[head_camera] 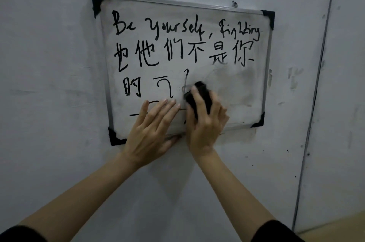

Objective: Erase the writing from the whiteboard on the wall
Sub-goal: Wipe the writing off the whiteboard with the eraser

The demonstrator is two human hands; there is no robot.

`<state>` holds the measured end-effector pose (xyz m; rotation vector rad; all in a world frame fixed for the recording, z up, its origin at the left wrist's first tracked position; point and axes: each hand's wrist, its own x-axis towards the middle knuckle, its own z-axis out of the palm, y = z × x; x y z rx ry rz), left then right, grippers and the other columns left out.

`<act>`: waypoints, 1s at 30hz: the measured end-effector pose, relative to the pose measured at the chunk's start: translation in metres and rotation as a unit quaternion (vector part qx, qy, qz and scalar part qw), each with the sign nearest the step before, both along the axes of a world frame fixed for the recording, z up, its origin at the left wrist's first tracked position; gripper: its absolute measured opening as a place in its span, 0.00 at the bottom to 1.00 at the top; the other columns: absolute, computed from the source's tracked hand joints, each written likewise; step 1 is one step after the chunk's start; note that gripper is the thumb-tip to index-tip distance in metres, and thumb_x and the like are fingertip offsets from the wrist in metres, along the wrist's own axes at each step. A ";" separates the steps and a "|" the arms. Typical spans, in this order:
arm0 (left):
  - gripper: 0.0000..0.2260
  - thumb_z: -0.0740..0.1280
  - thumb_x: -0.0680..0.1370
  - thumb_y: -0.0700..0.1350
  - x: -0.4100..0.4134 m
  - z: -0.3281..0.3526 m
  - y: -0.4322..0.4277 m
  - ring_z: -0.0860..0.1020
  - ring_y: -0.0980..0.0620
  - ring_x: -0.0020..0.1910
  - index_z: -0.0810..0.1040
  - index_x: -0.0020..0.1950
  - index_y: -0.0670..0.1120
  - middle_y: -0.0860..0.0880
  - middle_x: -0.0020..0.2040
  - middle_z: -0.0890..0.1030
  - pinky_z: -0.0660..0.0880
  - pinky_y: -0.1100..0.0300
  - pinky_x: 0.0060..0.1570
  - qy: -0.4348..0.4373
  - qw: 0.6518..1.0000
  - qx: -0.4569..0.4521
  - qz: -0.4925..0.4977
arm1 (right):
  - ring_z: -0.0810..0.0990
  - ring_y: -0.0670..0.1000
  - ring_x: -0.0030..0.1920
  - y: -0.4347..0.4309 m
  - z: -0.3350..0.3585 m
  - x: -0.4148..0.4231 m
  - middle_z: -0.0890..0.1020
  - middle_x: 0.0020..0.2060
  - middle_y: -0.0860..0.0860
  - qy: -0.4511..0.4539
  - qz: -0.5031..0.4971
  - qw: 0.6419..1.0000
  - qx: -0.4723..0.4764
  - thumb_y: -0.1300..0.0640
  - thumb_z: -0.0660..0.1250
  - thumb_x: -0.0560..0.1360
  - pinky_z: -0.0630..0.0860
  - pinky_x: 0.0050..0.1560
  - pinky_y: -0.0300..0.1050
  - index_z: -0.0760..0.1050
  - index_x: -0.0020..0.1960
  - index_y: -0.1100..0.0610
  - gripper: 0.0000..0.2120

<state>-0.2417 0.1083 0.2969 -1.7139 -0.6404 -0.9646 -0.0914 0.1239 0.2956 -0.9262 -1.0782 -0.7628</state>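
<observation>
Now, the fingers of the right hand (205, 125) are curled round a black eraser (199, 93), holding it against the whiteboard (243, 87) low and right of centre. The left hand (152, 129) lies flat just beside it, fingers straight and slightly spread, thumb at the lower frame edge. Both hands hide part of the bottom rows of writing (177, 44) and a stretch of that frame. The eraser's lower half is covered too. Right of it the surface is smeared grey. Bare wall (49, 64) surrounds the black-cornered board, with a dark vertical line (318, 76) to its right.
</observation>
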 end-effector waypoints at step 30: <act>0.30 0.64 0.78 0.53 -0.001 0.002 0.001 0.64 0.46 0.73 0.61 0.73 0.37 0.42 0.71 0.71 0.46 0.47 0.77 -0.002 1.000 0.003 0.007 | 0.75 0.57 0.53 -0.007 -0.026 -0.017 0.74 0.61 0.56 -0.045 -0.003 0.999 -0.013 0.50 0.61 0.80 0.70 0.51 0.52 0.76 0.67 0.49 0.16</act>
